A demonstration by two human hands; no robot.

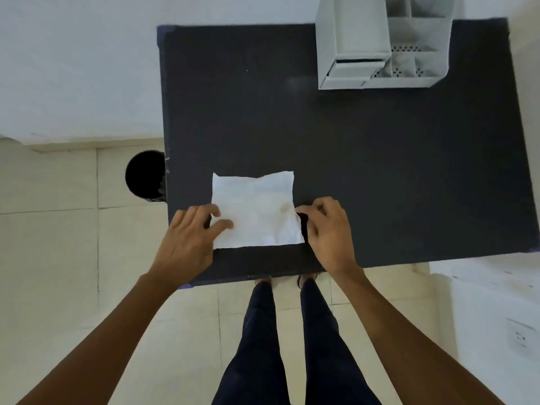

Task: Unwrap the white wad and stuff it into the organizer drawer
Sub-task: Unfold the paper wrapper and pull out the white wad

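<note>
The white wad is spread out as a flat, creased white sheet (254, 209) on the black table (380, 171), near its front edge. My left hand (190, 244) rests on the sheet's left edge, its thumb and fingertips pressing the paper down. My right hand (327, 229) pinches the sheet's right edge between thumb and fingers. The grey organizer (380, 45) stands at the table's far right; its small drawer (356, 70) at the lower left front sits slightly pulled out.
A black round bin (146, 175) stands on the tiled floor by the table's left edge. My legs in dark trousers show below the table's front edge. A white surface with a socket (518, 337) lies at the lower right.
</note>
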